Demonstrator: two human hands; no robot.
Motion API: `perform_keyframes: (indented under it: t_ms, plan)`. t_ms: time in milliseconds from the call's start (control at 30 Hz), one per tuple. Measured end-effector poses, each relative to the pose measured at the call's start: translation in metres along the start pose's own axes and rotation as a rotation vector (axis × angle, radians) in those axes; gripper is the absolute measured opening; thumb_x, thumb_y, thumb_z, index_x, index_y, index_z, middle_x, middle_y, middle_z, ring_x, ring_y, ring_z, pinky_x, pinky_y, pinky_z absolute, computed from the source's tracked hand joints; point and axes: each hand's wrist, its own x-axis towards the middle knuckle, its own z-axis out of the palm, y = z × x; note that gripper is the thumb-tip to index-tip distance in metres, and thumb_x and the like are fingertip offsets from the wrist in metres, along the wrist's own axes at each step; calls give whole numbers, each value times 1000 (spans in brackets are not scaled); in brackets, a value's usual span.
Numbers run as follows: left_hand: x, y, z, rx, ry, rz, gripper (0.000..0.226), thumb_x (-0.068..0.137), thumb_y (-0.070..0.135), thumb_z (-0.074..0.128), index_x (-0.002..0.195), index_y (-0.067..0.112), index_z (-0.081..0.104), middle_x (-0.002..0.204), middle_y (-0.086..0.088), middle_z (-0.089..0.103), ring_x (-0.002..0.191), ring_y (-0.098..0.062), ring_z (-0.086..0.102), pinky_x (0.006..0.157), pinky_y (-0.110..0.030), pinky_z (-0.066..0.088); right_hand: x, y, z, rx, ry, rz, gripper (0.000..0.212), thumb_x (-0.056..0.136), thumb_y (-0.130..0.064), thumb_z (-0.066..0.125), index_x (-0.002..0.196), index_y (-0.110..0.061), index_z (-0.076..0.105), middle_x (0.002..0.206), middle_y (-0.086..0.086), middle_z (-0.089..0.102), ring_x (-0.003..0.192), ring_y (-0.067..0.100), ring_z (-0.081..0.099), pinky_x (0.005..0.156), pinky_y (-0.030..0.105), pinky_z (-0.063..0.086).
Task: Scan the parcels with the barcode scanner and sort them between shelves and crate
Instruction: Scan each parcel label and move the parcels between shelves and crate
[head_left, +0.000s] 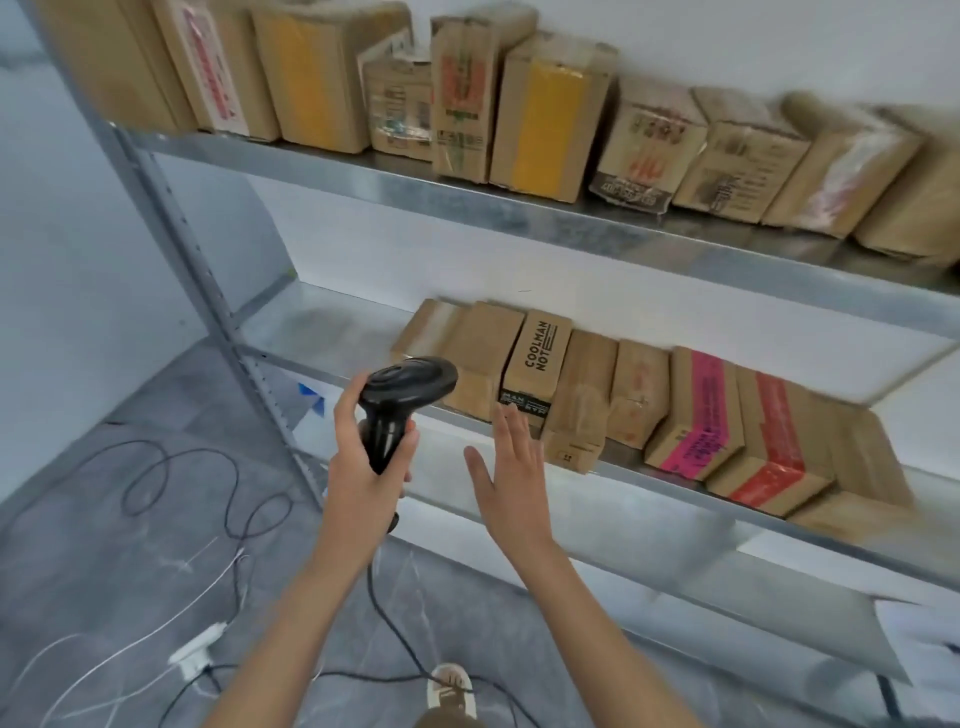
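left hand (366, 457) grips the glossy black barcode scanner (400, 402) by its handle, rounded head aimed at the middle shelf (332, 332). right hand (511, 475) hovers flat, fingers straight and spread, holding nothing, just short of the shelf's metal edge. taped cardboard parcels (587, 395) stand packed there; bare galvanised steel lies open left of them. cables (171, 483) loop on grey floor.

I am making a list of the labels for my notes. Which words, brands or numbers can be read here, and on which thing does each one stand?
"COOLMAN NOT": on top of the black-printed parcel, middle shelf.
"MAN": its front black band; the rest is unreadable.
Pink-taped parcel, red-taped parcel: print blurred.
Upper-shelf parcels: print blurred.
Barcode scanner: no text visible.
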Motion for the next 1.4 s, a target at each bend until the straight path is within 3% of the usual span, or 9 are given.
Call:
perform_keyframes:
  t_ms: [167,300,467,567,667,867,1067,1300,1400]
  plan:
    - [47,-24,-20,12,62,-49,68,100,19,61,132,67,26,85,0,63,61,-20,59,62,-49,55,53,-23,28,3,-49,-45,64,107,-43,33,159,-23,2,168,-1,-4,154,13,-10,121,28,-11]
    - [88,-40,-23,24,104,-97,77,99,16,62,118,81,26,94,-1,66,67,-35,63,64,-55,58,89,-33,49,5,-81,-44,65,107,-44,32,160,-25,-1,168,-3,-6,150,8,-17,123,30,-9]
    - [117,-72,-25,34,95,-117,78,99,15,62,119,80,24,86,5,67,61,-20,63,60,-43,58,121,-40,77,10,-126,-40,63,107,-44,30,159,-25,0,167,-5,-8,152,10,-17,125,35,-6]
    - [130,-88,-31,22,111,-141,73,99,12,62,130,67,25,88,-3,68,60,-22,63,56,-34,56,133,-50,91,36,-94,-68,61,108,-40,33,159,-27,3,168,-3,-4,153,10,-14,121,25,-11]
    - [147,-105,-42,-10,85,-187,67,99,11,61,140,50,25,88,-9,67,60,-25,62,55,-28,56,147,-60,107,29,-72,-62,61,108,-37,35,157,-30,0,168,-2,-5,152,12,-16,122,28,-10]
    - [190,-142,-60,-42,-54,-231,66,99,13,61,145,43,25,79,-9,64,57,-19,60,54,-31,53,196,-72,144,-176,-68,154,65,107,-42,30,159,-24,-5,166,3,-16,151,26,-22,119,35,-16]
    - [224,-163,-75,-107,-161,-247,78,98,13,62,120,79,26,77,-9,65,60,-23,60,55,-39,53,251,-70,167,-385,-95,366,77,103,-53,32,159,-19,-9,165,14,-18,150,39,-20,121,52,-9]
    - [234,-176,-81,-192,-168,-252,69,98,13,63,131,61,27,70,2,65,55,-19,58,54,-31,52,244,-71,189,-500,-82,362,86,96,-60,42,160,-21,-1,166,17,-12,152,39,-13,121,54,-9]
    - [231,-182,-83,-213,-154,-283,67,98,14,64,141,49,26,71,-3,64,55,-19,58,54,-31,52,223,-82,198,-502,-63,327,82,96,-60,43,160,-22,10,167,16,-2,153,39,-1,121,54,-3]
